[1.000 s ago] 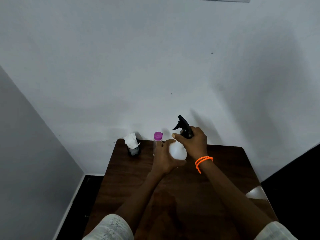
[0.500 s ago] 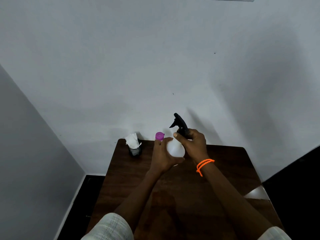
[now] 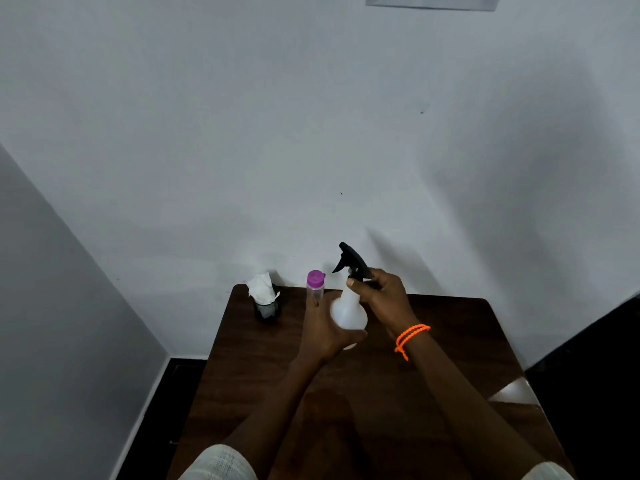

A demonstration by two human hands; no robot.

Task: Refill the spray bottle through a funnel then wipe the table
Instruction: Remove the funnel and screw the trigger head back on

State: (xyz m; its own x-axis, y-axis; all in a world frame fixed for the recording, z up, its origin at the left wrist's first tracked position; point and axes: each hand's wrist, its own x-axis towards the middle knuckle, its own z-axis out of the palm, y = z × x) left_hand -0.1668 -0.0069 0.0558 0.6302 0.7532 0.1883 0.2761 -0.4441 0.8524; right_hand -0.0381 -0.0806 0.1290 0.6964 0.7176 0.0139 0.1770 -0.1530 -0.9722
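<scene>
The left hand wraps its fingers and thumb around the rounded white body of the spray bottle and holds it upright above the dark wooden tabletop. The right hand grips the black trigger head at the bottle neck, fingers curled around the collar, thumb on the near side. The nozzle points up and to the left hand's side.

Compared with the earlier frames, the trigger head stands higher above the white body, and more of the narrow neck shows below the right hand's thumb. Whether the head is fully detached cannot be determined. The left hand's grip on the body is unchanged.

Just beyond the left hand's fingertips stands a clear bottle with a purple cap, upright on the far part of the tabletop. Further out on the left hand's side, near the far corner, a small dark holder carries a white tissue. These items have not moved.

An orange bead bracelet encircles the right wrist. A pale reflective patch lies at the tabletop edge, well outward of the right forearm. White sleeves show at the lower frame edge. A grey wall rises behind the tabletop.
</scene>
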